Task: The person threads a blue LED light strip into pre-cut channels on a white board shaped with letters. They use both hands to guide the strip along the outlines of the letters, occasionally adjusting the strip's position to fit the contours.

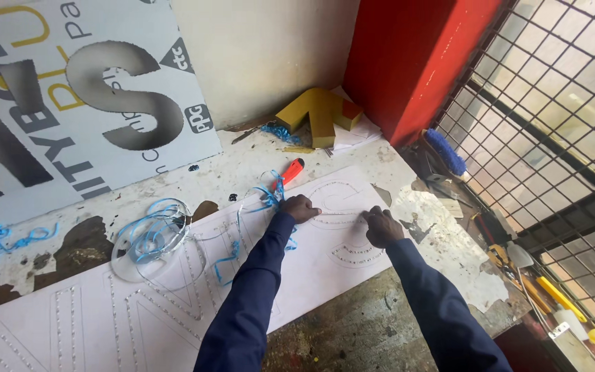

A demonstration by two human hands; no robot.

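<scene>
A long white sheet point(139, 317) with dotted letter outlines lies across the worn bench. My left hand point(301, 207) rests closed on the sheet beside a curved letter outline point(339, 200). My right hand point(383, 226) is a little to the right, fingers pinched together on a thin clear strip that runs between the two hands along the outline. Both arms wear dark blue sleeves. A red-handled utility knife point(290, 171) lies just beyond my left hand.
Clear plastic pieces with blue film curls point(153, 234) sit left of my hands. A gold block letter point(319, 114) stands at the back by a red pillar point(408, 62). A printed panel point(70, 103) leans at the left. Tools point(545, 289) lie along the wire grille at the right.
</scene>
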